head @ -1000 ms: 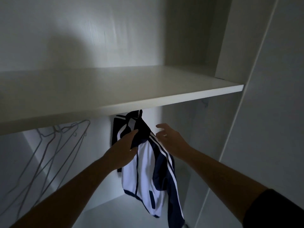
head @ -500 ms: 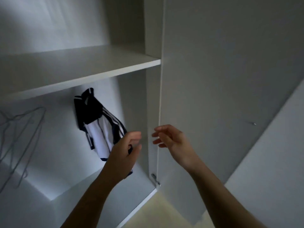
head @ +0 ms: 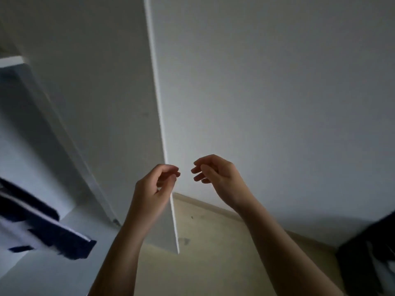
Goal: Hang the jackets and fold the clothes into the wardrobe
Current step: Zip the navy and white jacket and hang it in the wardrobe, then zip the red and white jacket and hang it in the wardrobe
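Jacket axis: the jacket (head: 42, 229) slants across the lower left, its long axis running from the far upper left down to the near lower right, with a squared navy corner as the nearest end.
Jacket place: inside the wardrobe (head: 53, 274), above its pale bottom panel and cut off by the left frame edge (its top and whatever carries it are out of view).
Left hand: the left hand (head: 154, 189) is raised mid-frame, its fingers loosely curled and the thumb close to the fingertips, with nothing held between them. It is well apart from the jacket.
Right hand: the right hand (head: 215, 176) is just beside the left at the same height, its fingers loosely bent and slightly spread, holding nothing.
In the way: the wardrobe door (head: 102, 103) is swung outward. Its thin pale edge runs down the centre and passes behind the left hand, and a small hinge (head: 116, 221) sits at its foot.
Around: a plain grey wall (head: 277, 92) fills the right. A beige floor (head: 213, 242) lies below the forearms. A dark bundle (head: 369, 253), too blurred to name, sits at the near right corner. A shelf edge (head: 10, 60) shows at the far left.
Jacket look: navy and white, with a broad navy band beside a thin white stripe along its right edge and white panels toward the left. All of it is smeared by blur.
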`<state>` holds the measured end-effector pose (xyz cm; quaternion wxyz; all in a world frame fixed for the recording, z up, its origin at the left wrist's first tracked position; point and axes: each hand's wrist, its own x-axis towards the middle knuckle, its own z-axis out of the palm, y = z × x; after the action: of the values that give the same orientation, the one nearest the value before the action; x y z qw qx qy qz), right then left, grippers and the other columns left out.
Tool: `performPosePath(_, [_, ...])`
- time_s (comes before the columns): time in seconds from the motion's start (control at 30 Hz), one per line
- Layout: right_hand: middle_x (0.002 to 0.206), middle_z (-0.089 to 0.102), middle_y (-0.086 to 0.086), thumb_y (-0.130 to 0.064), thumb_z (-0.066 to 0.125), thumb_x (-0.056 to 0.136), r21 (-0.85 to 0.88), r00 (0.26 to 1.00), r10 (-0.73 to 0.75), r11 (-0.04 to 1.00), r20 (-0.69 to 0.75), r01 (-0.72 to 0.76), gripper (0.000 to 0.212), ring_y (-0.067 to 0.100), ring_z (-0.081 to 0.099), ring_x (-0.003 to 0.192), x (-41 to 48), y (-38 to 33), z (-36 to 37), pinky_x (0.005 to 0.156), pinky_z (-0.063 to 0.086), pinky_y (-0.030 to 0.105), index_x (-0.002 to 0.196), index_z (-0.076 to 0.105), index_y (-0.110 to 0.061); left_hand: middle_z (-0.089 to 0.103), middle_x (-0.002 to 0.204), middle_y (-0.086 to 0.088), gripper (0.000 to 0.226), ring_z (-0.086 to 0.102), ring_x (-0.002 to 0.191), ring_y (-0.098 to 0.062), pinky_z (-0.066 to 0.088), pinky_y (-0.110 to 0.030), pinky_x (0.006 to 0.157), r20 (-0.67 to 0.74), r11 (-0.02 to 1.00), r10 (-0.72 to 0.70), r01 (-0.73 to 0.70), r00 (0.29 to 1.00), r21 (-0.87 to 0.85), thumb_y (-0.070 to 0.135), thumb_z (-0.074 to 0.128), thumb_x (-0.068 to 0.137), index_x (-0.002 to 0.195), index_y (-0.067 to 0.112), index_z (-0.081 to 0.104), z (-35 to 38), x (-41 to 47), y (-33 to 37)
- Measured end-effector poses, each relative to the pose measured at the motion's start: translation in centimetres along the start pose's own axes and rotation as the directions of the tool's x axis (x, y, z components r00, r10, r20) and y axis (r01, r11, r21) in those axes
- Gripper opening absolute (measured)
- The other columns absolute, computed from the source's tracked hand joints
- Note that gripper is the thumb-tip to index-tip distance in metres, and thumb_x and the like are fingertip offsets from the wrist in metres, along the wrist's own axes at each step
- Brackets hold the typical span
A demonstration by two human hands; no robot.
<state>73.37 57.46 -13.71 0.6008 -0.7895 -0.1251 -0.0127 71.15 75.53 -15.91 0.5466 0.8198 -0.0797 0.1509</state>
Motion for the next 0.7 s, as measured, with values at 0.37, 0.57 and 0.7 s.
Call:
performPosePath(0.37, [0.087,0.071,-0.002,-0.002,0.044,0.096,0.045,0.805,0.181,0.981,-0.565,-0.189,0.028,0.015,0.069,0.078,-15.1,7.9,-26.4,0.073,0.054,0.033,0.092,0.063,-0.022,0.07,0.092,0.017,0.018,0.066,0.091,-0.001,0.05,-0.013,0.077,0.521,0.973,0.169,-0.056,0.837,-0.225,0.015,0.053,0.094,0.098,0.027,0.065,29.1,-1.6,10.6])
performPosePath(0.57, [0.08,0.072,-0.004,0.001,0.046,0.095,0.128,0.584,0.248,0.963,-0.773,-0.238,0.028,0.013,0.068,0.072,-21.7,12.7,-38.2,0.069,0.051,0.027,0.09,0.066,-0.019,0.069,0.091,0.016,0.017,0.065,0.089,-0.001,0.052,-0.015,0.077,0.698,0.95,0.283,-0.09,0.658,-0.3,0.015,0.054,0.094,0.095,0.028,0.064,44.3,-2.3,15.3])
performPosePath(0.7, [0.077,0.072,-0.006,0.001,0.046,0.095,0.173,0.453,0.283,0.948,-0.845,-0.268,0.032,0.014,0.068,0.071,-24.3,16.3,-47.3,0.068,0.051,0.028,0.087,0.066,-0.023,0.07,0.09,0.015,0.018,0.065,0.087,0.001,0.051,-0.013,0.075,0.767,0.937,0.323,-0.076,0.554,-0.34,0.014,0.055,0.094,0.093,0.029,0.064,55.5,-2.0,18.3])
